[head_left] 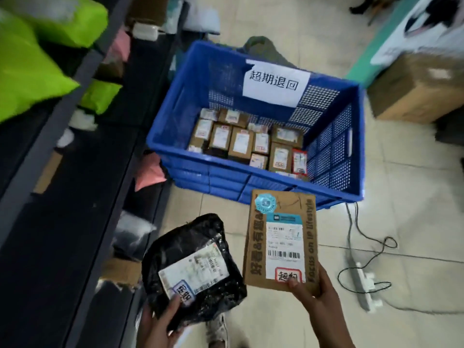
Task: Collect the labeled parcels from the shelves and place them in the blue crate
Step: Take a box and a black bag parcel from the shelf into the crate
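My left hand (158,322) grips a black plastic parcel (200,244) with a white label, low in the view. My right hand (316,302) holds a flat brown cardboard parcel (256,247) by its lower edge, thumb on its white shipping label. Both parcels hover above the floor, just short of the blue crate (190,101). The crate stands on the tiled floor, a white paper sign on its far inner wall. Several small labeled cardboard boxes (241,141) cover its bottom.
Dark shelves (75,172) run along the left with bright green bags (30,71), pink bags (148,172) and other parcels. A white power strip (365,285) with black cables lies on the floor at right. A large cardboard box (414,86) stands at far right.
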The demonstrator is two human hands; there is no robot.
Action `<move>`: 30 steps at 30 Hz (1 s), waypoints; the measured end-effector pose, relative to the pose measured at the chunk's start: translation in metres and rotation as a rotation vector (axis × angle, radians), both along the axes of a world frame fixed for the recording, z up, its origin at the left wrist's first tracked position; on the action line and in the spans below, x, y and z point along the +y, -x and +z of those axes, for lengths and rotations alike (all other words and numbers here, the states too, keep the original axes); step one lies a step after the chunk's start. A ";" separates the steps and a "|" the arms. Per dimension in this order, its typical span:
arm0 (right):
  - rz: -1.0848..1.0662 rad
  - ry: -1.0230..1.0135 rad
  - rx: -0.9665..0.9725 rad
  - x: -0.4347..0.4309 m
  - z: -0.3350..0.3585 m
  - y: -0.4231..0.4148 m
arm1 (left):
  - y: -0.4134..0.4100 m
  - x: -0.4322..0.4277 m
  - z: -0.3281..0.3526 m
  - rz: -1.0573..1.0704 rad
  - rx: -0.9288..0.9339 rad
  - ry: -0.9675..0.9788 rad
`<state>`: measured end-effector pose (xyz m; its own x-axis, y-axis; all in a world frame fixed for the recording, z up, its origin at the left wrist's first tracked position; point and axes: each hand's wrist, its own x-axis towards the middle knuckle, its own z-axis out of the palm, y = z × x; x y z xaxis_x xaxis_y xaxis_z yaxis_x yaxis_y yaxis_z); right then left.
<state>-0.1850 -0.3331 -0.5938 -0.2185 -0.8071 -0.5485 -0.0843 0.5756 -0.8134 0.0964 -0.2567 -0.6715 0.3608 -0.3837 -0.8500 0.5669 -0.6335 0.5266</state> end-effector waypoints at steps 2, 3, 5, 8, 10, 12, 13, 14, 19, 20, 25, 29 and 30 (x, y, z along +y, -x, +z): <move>-0.096 -0.013 0.044 -0.043 0.000 0.011 | 0.006 -0.074 0.011 -0.060 -0.071 0.123; -0.118 -0.013 0.062 -0.064 -0.004 0.018 | 0.006 -0.108 0.011 -0.077 -0.070 0.159; -0.161 -0.001 0.056 -0.097 -0.018 0.031 | 0.009 -0.167 0.011 -0.061 -0.091 0.191; -0.237 0.017 0.031 -0.148 -0.023 0.046 | 0.015 -0.255 0.014 -0.021 -0.115 0.293; -0.269 0.019 0.011 -0.183 -0.025 0.058 | 0.012 -0.308 0.013 -0.016 -0.160 0.356; -0.276 0.012 -0.022 -0.218 -0.031 0.071 | 0.010 -0.357 0.008 -0.010 -0.194 0.383; -0.272 0.000 -0.036 -0.236 -0.038 0.078 | 0.010 -0.378 0.004 -0.006 -0.202 0.379; -0.267 -0.015 -0.046 -0.253 -0.045 0.084 | 0.010 -0.399 0.002 -0.005 -0.213 0.369; -0.187 -0.072 -0.148 -0.341 -0.091 0.095 | 0.021 -0.469 -0.026 0.018 -0.284 0.298; -0.173 -0.094 -0.169 -0.353 -0.099 0.094 | 0.023 -0.478 -0.032 0.036 -0.299 0.271; -0.107 -0.239 -0.238 -0.405 -0.144 0.062 | 0.025 -0.518 -0.051 0.119 -0.277 0.175; -0.102 -0.373 -0.334 -0.435 -0.194 0.006 | 0.013 -0.549 -0.070 0.104 -0.282 0.116; -0.107 -0.407 -0.347 -0.442 -0.209 -0.010 | 0.007 -0.555 -0.077 0.087 -0.287 0.101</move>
